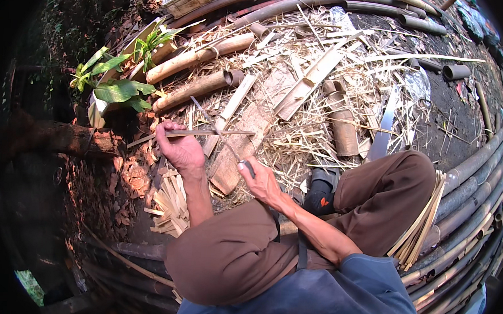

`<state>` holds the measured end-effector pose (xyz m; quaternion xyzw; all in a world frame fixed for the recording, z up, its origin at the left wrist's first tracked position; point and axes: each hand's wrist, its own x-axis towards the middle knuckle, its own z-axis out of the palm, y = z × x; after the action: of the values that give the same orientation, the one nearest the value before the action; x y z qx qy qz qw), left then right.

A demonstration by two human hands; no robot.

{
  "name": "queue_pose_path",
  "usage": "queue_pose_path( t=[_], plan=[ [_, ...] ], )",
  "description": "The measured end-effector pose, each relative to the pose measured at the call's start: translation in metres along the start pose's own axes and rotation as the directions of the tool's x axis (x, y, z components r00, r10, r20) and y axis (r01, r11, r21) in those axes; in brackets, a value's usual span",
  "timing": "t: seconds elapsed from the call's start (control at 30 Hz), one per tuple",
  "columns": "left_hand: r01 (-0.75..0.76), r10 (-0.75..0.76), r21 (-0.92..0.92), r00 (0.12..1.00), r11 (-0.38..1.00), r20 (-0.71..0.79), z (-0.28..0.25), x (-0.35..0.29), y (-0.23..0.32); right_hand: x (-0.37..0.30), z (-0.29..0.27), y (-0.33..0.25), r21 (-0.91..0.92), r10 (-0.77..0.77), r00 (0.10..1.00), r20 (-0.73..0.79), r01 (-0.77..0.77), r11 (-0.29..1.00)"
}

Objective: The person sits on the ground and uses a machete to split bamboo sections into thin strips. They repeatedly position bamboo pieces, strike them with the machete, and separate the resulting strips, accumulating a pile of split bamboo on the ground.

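Note:
My left hand (181, 149) is closed round a thin bamboo strip (230, 133), which points to the right over a flat wooden board (228, 170). In my right hand (263, 185) is the dark handle of a knife. The long narrow knife blade (205, 113) slants up to the left and crosses the strip just right of my left hand; whether the edge bites into the strip I cannot tell. A pile of cut bamboo strips (171, 204) lies beside my left forearm.
Shavings (304, 134) cover the ground ahead, with a split bamboo piece (312, 83) and bamboo tubes (195, 91) among them. A saw blade (385, 127) stands near my right knee. Bundled strips (421, 228) and long bamboo poles (459, 207) lie at the right. A leafy plant (115, 90) grows at left.

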<state>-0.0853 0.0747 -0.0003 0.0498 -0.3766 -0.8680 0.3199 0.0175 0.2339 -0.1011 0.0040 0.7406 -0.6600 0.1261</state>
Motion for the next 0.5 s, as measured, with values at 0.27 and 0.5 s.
queue_pose_path(
  t=[0.27,0.5],
  plan=[
    [-0.129,0.132,0.042,0.99,0.991,-0.054,0.001,-0.004,-0.014,0.002,0.01,0.003,-0.074,-0.112,0.991,-0.074,0.106,0.992],
    [-0.141,0.145,0.041,0.981,0.989,-0.126,0.004,0.005,-0.014,-0.001,0.007,0.01,-0.148,-0.092,0.993,-0.068,0.081,0.986]
  ],
)
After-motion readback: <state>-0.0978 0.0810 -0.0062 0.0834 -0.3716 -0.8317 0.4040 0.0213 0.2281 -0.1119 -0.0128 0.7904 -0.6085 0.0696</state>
